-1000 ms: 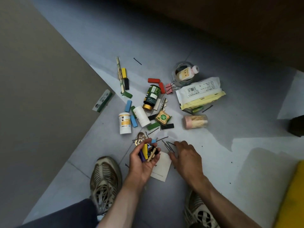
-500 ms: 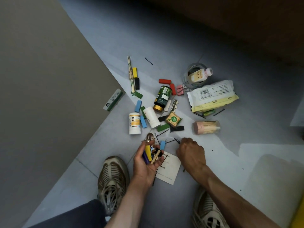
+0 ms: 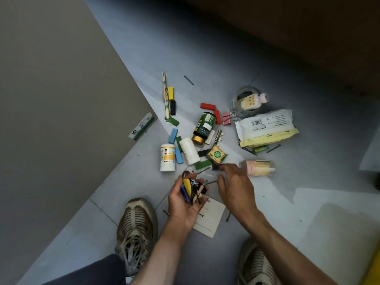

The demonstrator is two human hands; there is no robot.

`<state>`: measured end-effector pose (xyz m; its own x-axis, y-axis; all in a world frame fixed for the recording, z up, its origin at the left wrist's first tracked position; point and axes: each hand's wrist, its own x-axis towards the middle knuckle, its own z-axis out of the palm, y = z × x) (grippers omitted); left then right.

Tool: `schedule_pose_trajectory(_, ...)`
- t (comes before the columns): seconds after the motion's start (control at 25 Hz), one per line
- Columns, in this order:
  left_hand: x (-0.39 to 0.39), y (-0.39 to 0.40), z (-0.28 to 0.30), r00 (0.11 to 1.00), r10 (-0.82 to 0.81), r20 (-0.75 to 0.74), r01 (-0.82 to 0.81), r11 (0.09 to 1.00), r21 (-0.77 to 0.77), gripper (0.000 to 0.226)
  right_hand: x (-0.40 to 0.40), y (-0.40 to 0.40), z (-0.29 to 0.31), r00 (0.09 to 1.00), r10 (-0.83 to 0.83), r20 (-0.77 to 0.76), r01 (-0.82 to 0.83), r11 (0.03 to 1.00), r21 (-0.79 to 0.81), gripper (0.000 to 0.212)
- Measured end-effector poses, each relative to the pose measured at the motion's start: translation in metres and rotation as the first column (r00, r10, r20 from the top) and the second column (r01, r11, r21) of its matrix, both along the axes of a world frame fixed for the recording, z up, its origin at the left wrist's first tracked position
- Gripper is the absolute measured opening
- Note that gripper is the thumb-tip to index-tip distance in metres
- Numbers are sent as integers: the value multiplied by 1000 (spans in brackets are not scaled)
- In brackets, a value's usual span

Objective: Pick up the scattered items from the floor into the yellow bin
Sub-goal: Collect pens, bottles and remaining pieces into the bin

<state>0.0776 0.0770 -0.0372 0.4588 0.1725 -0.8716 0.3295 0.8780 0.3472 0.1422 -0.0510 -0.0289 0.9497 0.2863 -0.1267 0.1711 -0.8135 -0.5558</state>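
My left hand [image 3: 183, 204] is palm up, shut on a bundle of small items [image 3: 192, 191]: a yellow block, a blue block, wooden pegs and hairpins. My right hand [image 3: 234, 186] hovers just right of it with fingers apart; its index fingertip touches a black block [image 3: 214, 167] on the floor, the thumb held away. Beyond lie a white bottle [image 3: 167, 157], a green bottle [image 3: 204, 127], a white roll [image 3: 189, 150], a green sachet [image 3: 217, 154], a pink toothpick jar [image 3: 259, 167] and a wipes pack [image 3: 265, 128]. Only a corner of the yellow bin [image 3: 373, 272] shows at the bottom right.
Coloured blocks, chopsticks [image 3: 165, 95], a pink binder clip [image 3: 227, 118], a small bottle inside a tape roll [image 3: 249, 101] and loose hairpins [image 3: 188, 80] lie farther out. A green box [image 3: 141, 126] sits on the grey mat at left. A white card [image 3: 211, 220] lies between my shoes [image 3: 136, 229].
My right hand lifted off the floor near the card and reached forward to the black block. My left hand kept its bundle and stayed about where it was. The view shifted, hiding most of the bin.
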Motion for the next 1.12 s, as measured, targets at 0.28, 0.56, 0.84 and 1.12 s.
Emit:
schedule_pose_trajectory(0.28, 6, 13, -8, 998, 62, -21, -62, 998, -4, 47, 20, 2, -15, 978, -47, -204, 56, 998, 38, 13)
schedule_pose_trajectory(0.56, 15, 12, -5, 997, 80, -18, -80, 997, 6, 40, 12, 39, 12, 997, 18, -80, 0, 975, 222, 28)
schedule_pose_trajectory(0.84, 6, 41, -9, 996, 94, -4, -93, 994, 62, 46, 47, 82, -4, 979, 40, -200, -28, 998, 63, 52)
schedule_pose_trajectory(1.12, 17, 38, -6, 989, 84, 123, -76, 994, -76, 58, 12, 36, 12, 978, 207, 21, -208, 970, 130, 32)
